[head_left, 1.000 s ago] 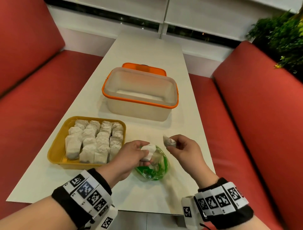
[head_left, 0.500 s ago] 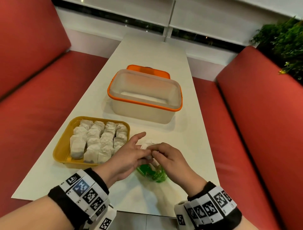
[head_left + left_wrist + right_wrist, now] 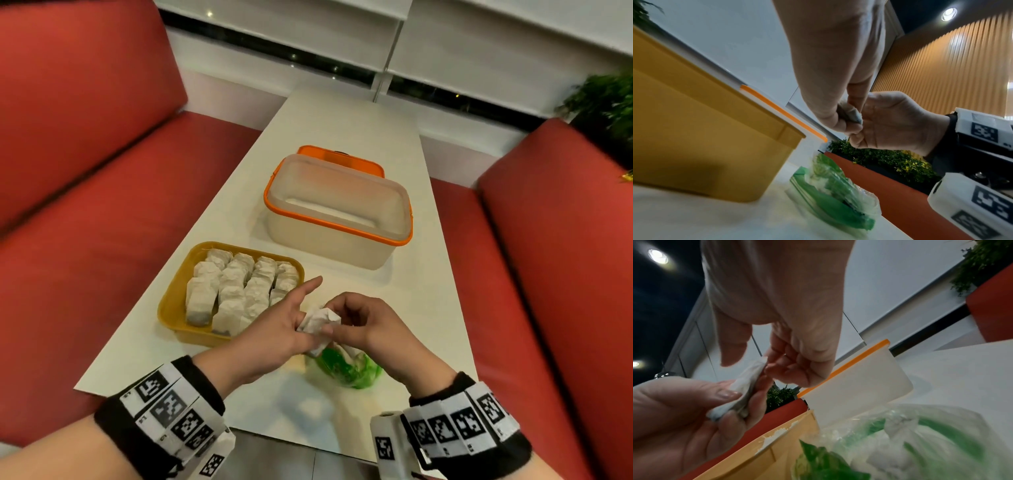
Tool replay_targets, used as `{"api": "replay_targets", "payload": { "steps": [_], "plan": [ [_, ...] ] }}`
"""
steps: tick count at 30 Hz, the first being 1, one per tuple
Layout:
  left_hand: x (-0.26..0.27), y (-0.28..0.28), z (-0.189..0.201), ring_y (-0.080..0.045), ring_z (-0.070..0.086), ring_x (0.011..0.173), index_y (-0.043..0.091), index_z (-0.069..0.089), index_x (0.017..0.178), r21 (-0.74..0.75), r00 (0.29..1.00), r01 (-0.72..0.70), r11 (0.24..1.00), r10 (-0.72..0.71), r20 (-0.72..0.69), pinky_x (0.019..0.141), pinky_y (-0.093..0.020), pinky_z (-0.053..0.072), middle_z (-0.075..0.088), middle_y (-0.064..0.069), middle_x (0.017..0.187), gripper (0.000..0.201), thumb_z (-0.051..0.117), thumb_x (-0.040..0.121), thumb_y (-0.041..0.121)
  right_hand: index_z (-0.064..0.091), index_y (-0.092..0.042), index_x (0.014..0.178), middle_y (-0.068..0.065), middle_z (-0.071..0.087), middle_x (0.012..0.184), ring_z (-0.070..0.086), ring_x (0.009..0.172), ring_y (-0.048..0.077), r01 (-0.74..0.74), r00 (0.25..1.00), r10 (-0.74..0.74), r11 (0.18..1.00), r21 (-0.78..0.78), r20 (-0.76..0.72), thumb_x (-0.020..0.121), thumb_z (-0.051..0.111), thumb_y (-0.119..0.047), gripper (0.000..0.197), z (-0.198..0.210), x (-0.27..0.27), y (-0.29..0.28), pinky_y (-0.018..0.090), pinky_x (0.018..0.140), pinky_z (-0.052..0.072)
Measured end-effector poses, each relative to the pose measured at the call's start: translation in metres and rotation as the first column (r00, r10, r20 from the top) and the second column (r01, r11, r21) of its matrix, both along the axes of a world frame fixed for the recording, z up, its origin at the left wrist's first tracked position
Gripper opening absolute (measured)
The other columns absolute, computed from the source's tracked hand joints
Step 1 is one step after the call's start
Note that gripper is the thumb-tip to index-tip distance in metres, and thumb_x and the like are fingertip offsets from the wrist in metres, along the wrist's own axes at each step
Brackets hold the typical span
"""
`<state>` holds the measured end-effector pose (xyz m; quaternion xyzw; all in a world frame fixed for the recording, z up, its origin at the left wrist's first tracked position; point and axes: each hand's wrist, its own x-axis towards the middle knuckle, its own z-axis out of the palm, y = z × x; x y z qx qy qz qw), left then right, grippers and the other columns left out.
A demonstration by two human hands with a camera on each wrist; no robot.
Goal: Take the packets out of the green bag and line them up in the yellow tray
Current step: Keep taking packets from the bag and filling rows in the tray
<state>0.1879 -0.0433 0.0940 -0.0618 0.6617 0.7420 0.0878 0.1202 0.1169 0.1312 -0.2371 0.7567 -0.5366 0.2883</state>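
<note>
Two white packets (image 3: 317, 320) are pressed together just above the green bag (image 3: 346, 370), which lies crumpled on the table with more white packets inside (image 3: 898, 443). My left hand (image 3: 301, 323) pinches the packets (image 3: 744, 389) between thumb and fingers, its index finger pointing straight out. My right hand (image 3: 334, 322) has its fingers curled, and its thumb and fingertips pinch the packets' upper edge (image 3: 852, 114). Left of the hands stands the yellow tray (image 3: 171, 308), holding several rows of upright packets (image 3: 236, 287).
A translucent box with an orange rim (image 3: 337, 209) stands empty behind the tray, its orange lid (image 3: 339, 159) behind it. Red bench seats (image 3: 102, 240) flank the narrow white table (image 3: 349, 126). The table's front edge lies just beyond my wrists.
A second ago each hand held its own packet apart over the bag. The right hand has since moved left, and both packets are now held together between the two hands.
</note>
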Motion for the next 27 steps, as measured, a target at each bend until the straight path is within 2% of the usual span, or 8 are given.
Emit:
{"api": "replay_targets", "payload": {
  "steps": [3, 6, 8, 10, 12, 17, 22, 27],
  "plan": [
    [0.008, -0.011, -0.001, -0.024, 0.052, 0.072, 0.057, 0.033, 0.132, -0.023, 1.0, -0.017, 1.0, 0.017, 0.003, 0.079, -0.043, 0.048, 0.051, -0.014, 0.075, 0.087, 0.069, 0.068, 0.012, 0.067, -0.009, 0.083, 0.003, 0.066, 0.073, 0.058, 0.069, 0.013, -0.012, 0.999, 0.014, 1.0, 0.026, -0.049, 0.082, 0.07, -0.012, 0.005, 0.003, 0.003, -0.012, 0.024, 0.067, 0.046],
    [0.019, -0.02, 0.002, -0.014, 0.053, 0.07, 0.054, 0.035, 0.133, -0.069, 1.0, -0.022, 0.997, 0.02, -0.02, 0.07, -0.028, 0.046, 0.056, -0.008, 0.075, 0.084, 0.069, 0.074, 0.005, 0.065, -0.011, 0.076, -0.001, 0.064, 0.066, 0.057, 0.061, 0.007, -0.016, 0.995, 0.024, 0.996, 0.082, -0.093, 0.085, 0.065, -0.003, 0.012, 0.004, 0.006, -0.026, 0.018, 0.062, 0.045],
    [0.026, -0.027, 0.001, -0.007, 0.059, 0.094, 0.058, 0.037, 0.129, -0.104, 0.999, -0.025, 0.994, 0.02, -0.05, 0.076, -0.014, 0.047, 0.064, 0.0, 0.106, 0.082, 0.067, 0.078, 0.001, 0.063, -0.009, 0.074, -0.003, 0.061, 0.06, 0.054, 0.052, 0.004, -0.039, 0.998, 0.044, 0.994, 0.099, -0.047, 0.085, 0.063, 0.001, 0.015, 0.007, 0.01, -0.037, 0.015, 0.055, 0.042],
    [0.033, -0.034, 0.003, -0.002, 0.045, 0.124, 0.059, 0.04, 0.127, -0.128, 0.997, -0.032, 0.991, 0.023, -0.071, 0.087, -0.007, 0.042, 0.051, 0.01, 0.135, 0.079, 0.067, 0.079, 0.001, 0.062, -0.008, 0.073, -0.003, 0.058, 0.056, 0.049, 0.048, 0.006, -0.065, 0.998, 0.064, 0.993, 0.101, 0.014, 0.086, 0.062, 0.002, 0.016, 0.011, 0.014, -0.046, 0.016, 0.05, 0.04],
    [0.04, -0.045, 0.006, 0.009, 0.051, 0.112, 0.05, 0.042, 0.127, -0.092, 0.994, -0.066, 0.994, 0.058, -0.087, 0.084, -0.007, 0.044, 0.053, 0.014, 0.13, 0.073, 0.066, 0.081, -0.002, 0.063, -0.008, 0.074, -0.004, 0.056, 0.053, 0.046, 0.047, 0.008, -0.08, 0.996, 0.076, 0.992, 0.1, 0.037, 0.087, 0.061, 0.002, 0.016, 0.018, 0.016, -0.058, 0.017, 0.048, 0.039],
    [0.052, -0.079, 0.008, -0.01, 0.067, 0.072, 0.029, 0.051, 0.124, 0.109, 0.954, -0.291, 0.951, 0.297, -0.047, 0.065, -0.02, 0.054, 0.072, 0.0, 0.087, 0.053, 0.054, 0.088, -0.009, 0.064, -0.01, 0.073, 0.004, 0.055, 0.057, 0.047, 0.05, 0.012, -0.046, 0.992, 0.062, 0.988, 0.144, -0.106, 0.087, 0.063, -0.003, 0.016, 0.04, 0.01, -0.097, 0.024, 0.053, 0.043],
    [0.066, -0.116, -0.004, -0.017, 0.07, 0.078, 0.026, 0.051, 0.118, 0.11, 0.811, -0.582, 0.805, 0.584, 0.021, 0.066, -0.025, 0.054, 0.071, -0.008, 0.094, 0.036, 0.048, 0.094, -0.002, 0.063, -0.015, 0.076, -0.003, 0.058, 0.06, 0.051, 0.054, 0.011, -0.021, 0.928, 0.126, 0.957, 0.289, -0.35, 0.088, 0.063, -0.013, 0.012, 0.039, 0.013, -0.145, 0.025, 0.056, 0.043],
    [0.079, -0.135, -0.011, -0.016, 0.069, 0.081, 0.014, 0.056, 0.104, 0.082, 0.75, -0.661, 0.746, 0.661, 0.027, 0.064, -0.023, 0.055, 0.069, -0.011, 0.096, 0.018, 0.046, 0.096, 0.002, 0.066, -0.011, 0.086, -0.002, 0.057, 0.077, 0.052, 0.074, 0.015, -0.104, 0.796, 0.392, 0.839, 0.534, -0.461, 0.088, 0.058, -0.013, 0.008, 0.015, 0.023, -0.19, 0.022, 0.059, 0.037]
  ]
}}
